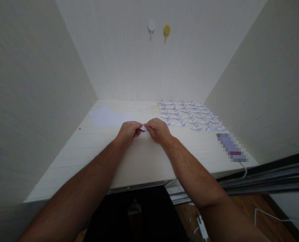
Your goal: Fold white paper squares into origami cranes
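Your left hand [128,131] and right hand [157,130] meet over the middle of the desk [139,158], knuckles up and fingers curled in. Between them you pinch a small pale paper [143,128]. Only a sliver of it shows in the gap between your fingertips, so its fold cannot be read. Both hands are closed narrowly on it, the left gripping its left end and the right its right end. The paper sits low over the desk, but you cannot tell whether it touches the top.

Far and to the right of your right hand, the cranes [189,116] stand in neat rows that run back to the far wall. The nearest of them are just beside your right knuckles but apart from them. Far and to the left of your left hand, flat pale sheets [106,118] lie on the desk, close to that hand. A red dot [79,128] marks the desk near its left edge.

At the near right, a blurred device [231,147] lies along the desk's right side, well apart from your hands. A white cable [244,169] runs from its near end over the desk edge. High on the far wall hang a white hook [151,27] and a yellow hook [166,31], side by side.
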Motion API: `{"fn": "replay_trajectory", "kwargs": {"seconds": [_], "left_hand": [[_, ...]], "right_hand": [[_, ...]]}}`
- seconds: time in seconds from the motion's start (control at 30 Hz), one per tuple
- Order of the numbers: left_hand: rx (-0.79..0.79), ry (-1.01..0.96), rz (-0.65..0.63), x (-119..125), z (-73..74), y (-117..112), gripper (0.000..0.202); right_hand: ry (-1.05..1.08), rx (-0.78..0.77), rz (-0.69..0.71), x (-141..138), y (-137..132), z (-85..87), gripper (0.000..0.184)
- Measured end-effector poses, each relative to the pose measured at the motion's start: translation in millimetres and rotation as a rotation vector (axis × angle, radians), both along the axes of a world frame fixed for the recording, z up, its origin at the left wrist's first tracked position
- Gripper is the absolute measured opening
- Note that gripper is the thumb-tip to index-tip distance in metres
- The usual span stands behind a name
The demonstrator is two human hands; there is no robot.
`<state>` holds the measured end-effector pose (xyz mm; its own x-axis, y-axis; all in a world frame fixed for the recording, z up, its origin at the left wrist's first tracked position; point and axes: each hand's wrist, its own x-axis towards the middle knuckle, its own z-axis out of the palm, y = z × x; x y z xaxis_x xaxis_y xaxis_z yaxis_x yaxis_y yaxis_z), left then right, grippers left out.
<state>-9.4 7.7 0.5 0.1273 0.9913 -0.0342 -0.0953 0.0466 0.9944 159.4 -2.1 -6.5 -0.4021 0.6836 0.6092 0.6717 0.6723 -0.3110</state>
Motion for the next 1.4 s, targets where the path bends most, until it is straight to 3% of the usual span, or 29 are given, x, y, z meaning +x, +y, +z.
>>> {"fn": "replay_trajectory", "kwargs": {"seconds": [0.4, 0.63, 0.8, 0.93, 1.27, 1.4], "left_hand": [[0.049, -0.012, -0.05, -2.1, -1.6, 1.7, 0.019], [0.125, 0.134, -0.004, -2.6, 4.7, -2.1, 0.017], [0.218, 0.335, 0.001, -3.1, 13.7, -7.4, 0.019], [0.262, 0.347, 0.02, -2.9, 13.7, -7.6, 0.023], [0.175, 0.215, 0.0, -0.7, 11.1, -7.1, 0.022], [0.193, 0.248, -0.004, -0.6, 10.3, -7.2, 0.02]], "right_hand": [[0.052, -0.042, 0.025, -0.6, 1.1, -1.4, 0.024], [0.51, -0.284, -0.033, -6.1, 0.2, 2.2, 0.016], [0.727, -0.513, -0.061, -7.3, 4.3, 2.4, 0.025], [0.745, -0.606, -0.024, -8.1, 3.1, 4.7, 0.023], [0.828, -0.671, 0.036, -8.4, 0.5, 9.0, 0.021], [0.838, -0.695, 0.052, -7.7, 1.4, 6.9, 0.02]]}}
